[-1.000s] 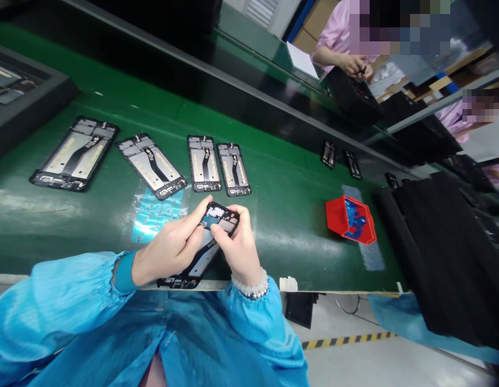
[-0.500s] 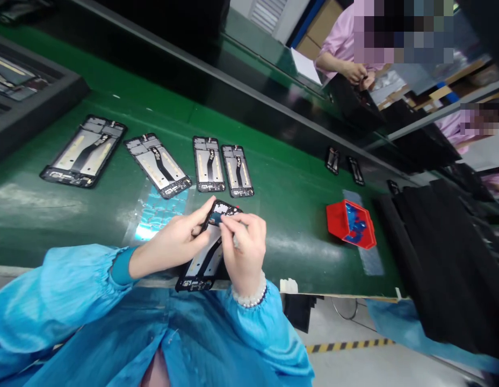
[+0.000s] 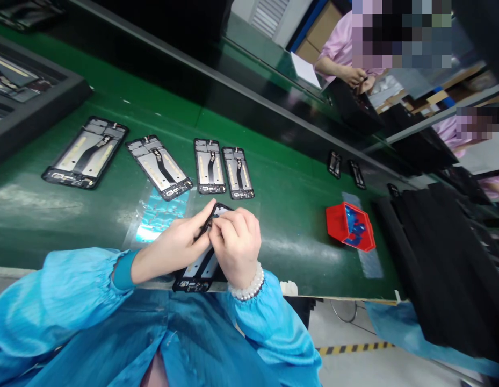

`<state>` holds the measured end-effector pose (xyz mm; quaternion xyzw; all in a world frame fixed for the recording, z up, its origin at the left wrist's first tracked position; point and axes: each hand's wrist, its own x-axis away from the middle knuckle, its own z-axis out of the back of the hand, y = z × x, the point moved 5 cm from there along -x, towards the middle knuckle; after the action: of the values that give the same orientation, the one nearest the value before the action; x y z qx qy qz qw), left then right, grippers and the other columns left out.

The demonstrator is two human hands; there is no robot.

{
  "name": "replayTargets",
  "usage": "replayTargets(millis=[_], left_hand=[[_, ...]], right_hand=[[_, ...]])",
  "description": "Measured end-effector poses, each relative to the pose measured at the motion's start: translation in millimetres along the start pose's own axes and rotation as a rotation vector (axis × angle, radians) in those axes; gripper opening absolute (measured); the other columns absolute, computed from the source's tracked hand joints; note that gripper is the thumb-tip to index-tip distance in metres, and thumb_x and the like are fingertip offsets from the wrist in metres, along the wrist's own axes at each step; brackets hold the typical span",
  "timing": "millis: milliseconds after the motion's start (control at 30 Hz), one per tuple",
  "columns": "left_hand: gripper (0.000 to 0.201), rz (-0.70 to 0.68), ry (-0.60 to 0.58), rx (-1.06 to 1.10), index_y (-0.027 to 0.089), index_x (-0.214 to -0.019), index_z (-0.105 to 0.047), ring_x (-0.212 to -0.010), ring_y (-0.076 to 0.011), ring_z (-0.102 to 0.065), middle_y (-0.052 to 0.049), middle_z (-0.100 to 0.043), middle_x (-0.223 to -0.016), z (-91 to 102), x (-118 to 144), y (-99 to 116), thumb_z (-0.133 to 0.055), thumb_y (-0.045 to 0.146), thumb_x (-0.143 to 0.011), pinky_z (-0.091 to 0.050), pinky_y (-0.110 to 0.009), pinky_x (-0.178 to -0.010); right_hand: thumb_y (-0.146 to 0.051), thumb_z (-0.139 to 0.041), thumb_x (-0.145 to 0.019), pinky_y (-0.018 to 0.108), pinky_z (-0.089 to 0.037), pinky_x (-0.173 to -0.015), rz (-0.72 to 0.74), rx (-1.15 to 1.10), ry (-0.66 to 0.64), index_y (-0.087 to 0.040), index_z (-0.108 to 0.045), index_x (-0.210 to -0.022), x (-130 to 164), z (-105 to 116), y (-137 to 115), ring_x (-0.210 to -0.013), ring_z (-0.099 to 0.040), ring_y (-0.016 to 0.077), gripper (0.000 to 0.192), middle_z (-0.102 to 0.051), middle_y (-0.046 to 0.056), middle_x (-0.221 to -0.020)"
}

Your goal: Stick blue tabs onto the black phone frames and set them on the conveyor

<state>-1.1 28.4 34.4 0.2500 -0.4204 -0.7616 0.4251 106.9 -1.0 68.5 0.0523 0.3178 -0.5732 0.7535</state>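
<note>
Hands meet over a phone frame (image 3: 199, 267) held above the near edge of the green conveyor belt (image 3: 289, 215). Left hand (image 3: 180, 244) grips the frame's side, its fingers closed around it from the left. Right hand (image 3: 235, 244) curls over the frame's upper end, fingertips (image 3: 217, 228) pinched narrow against it. Four more phone frames (image 3: 211, 166) lie in a row beyond; a red bin (image 3: 348, 226) sits to the right.

No text, label, brand or number can be read anywhere in the frame; the phone frames on the belt show no legible marking.
</note>
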Motion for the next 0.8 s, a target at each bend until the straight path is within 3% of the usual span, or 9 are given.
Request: replayTargets(millis=[133, 233, 300, 333, 400, 500, 567, 700, 800], left_hand=[[0.064, 0.122, 0.043, 0.169, 0.012, -0.144, -0.034, -0.056, -0.0142, -0.057, 0.0, -0.064, -0.07, 0.2, -0.9, -10.5, -0.044, 0.033, -0.084, -0.047, -0.023, -0.054], [0.066, 0.151, 0.109, 0.314, 0.013, -0.144, -0.033, -0.074, -0.0174, -0.066, -0.007, -0.07, -0.094, 3.5, -4.0, -19.9, -0.049, 0.031, -0.083, -0.053, -0.027, -0.068], [0.063, 0.154, 0.134, 0.372, 0.012, -0.142, -0.036, -0.086, -0.02, -0.067, -0.011, -0.069, -0.106, 4.8, -6.7, -24.5, -0.05, 0.031, -0.083, -0.053, -0.03, -0.076], [0.061, 0.154, 0.134, 0.39, 0.012, -0.14, -0.038, -0.09, -0.021, -0.066, -0.011, -0.069, -0.108, 4.6, -8.1, -26.0, -0.05, 0.031, -0.083, -0.053, -0.031, -0.079], [0.056, 0.153, 0.131, 0.397, 0.013, -0.137, -0.041, -0.095, -0.0222, -0.065, -0.01, -0.069, -0.107, 3.4, -10.6, -27.3, -0.05, 0.032, -0.084, -0.053, -0.032, -0.081], [0.046, 0.159, 0.153, 0.338, 0.014, -0.126, -0.048, -0.09, -0.0227, -0.063, -0.007, -0.069, -0.097, 2.7, -14.3, -27.4, -0.051, 0.035, -0.084, -0.052, -0.032, -0.076], [0.03, 0.167, 0.196, 0.264, 0.016, -0.104, -0.056, -0.079, -0.0206, -0.061, -0.003, -0.065, -0.084, 5.3, -17.1, -26.7, -0.052, 0.037, -0.084, -0.051, -0.03, -0.07], [0.022, 0.185, 0.261, 0.181, 0.02, -0.068, -0.045, -0.064, -0.0142, -0.049, 0.004, -0.048, -0.064, 13.3, -21.9, -21.8, -0.052, 0.036, -0.081, -0.044, -0.025, -0.061], [0.018, 0.199, 0.249, 0.19, 0.019, -0.068, -0.047, -0.063, -0.0138, -0.047, 0.005, -0.046, -0.063, 15.7, -23.3, -17.1, -0.051, 0.034, -0.079, -0.042, -0.025, -0.06]], right_hand=[[-0.013, -0.05, -0.083, 0.041, -0.041, -0.086, -0.211, -0.031, 0.149, -0.021, -0.056, -0.078, 14.0, 0.8, -0.4, -0.095, -0.048, 0.0212, 0.011, -0.056, 0.007, -0.089], [-0.012, -0.05, -0.082, 0.042, -0.041, -0.083, -0.27, 0.045, 0.26, -0.021, -0.052, -0.08, 30.3, 29.1, 24.0, -0.092, -0.05, 0.0216, 0.009, -0.054, 0.006, -0.088], [-0.017, -0.049, -0.083, 0.039, -0.042, -0.076, -0.364, 0.163, 0.395, -0.022, -0.05, -0.078, 35.6, 69.7, 73.4, -0.084, -0.052, 0.0209, 0.007, -0.053, 0.005, -0.082], [-0.019, -0.046, -0.084, 0.037, -0.04, -0.07, -0.515, 0.282, 0.524, -0.022, -0.048, -0.074, 38.5, 97.0, 109.2, -0.075, -0.051, 0.0191, 0.012, -0.05, 0.004, -0.075], [-0.02, -0.042, -0.084, 0.037, -0.034, -0.062, -0.775, 0.464, 0.609, -0.025, -0.04, -0.064, 35.8, 144.4, 185.7, -0.065, -0.046, 0.0179, 0.02, -0.042, 0.002, -0.066], [-0.015, -0.057, -0.073, 0.037, -0.028, -0.059, -0.932, 0.505, 0.467, -0.027, -0.033, -0.051, 17.5, 185.6, 283.7, -0.059, -0.044, 0.0166, 0.035, -0.033, -0.003, -0.055], [-0.012, -0.062, -0.067, 0.037, -0.028, -0.058, -0.966, 0.493, 0.368, -0.025, -0.035, -0.043, 10.3, 194.4, 322.8, -0.057, -0.043, 0.0155, 0.039, -0.03, -0.005, -0.052], [-0.011, -0.066, -0.064, 0.043, -0.034, -0.063, -0.94, 0.492, 0.273, -0.022, -0.045, -0.044, 11.0, 185.7, 339.4, -0.068, -0.049, 0.0216, 0.031, -0.036, -0.002, -0.054], [-0.014, -0.064, -0.069, 0.047, -0.037, -0.076, -0.838, 0.508, 0.278, -0.02, -0.054, -0.057, 14.1, 164.2, 297.3, -0.086, -0.053, 0.0263, 0.017, -0.052, 0.006, -0.067]])
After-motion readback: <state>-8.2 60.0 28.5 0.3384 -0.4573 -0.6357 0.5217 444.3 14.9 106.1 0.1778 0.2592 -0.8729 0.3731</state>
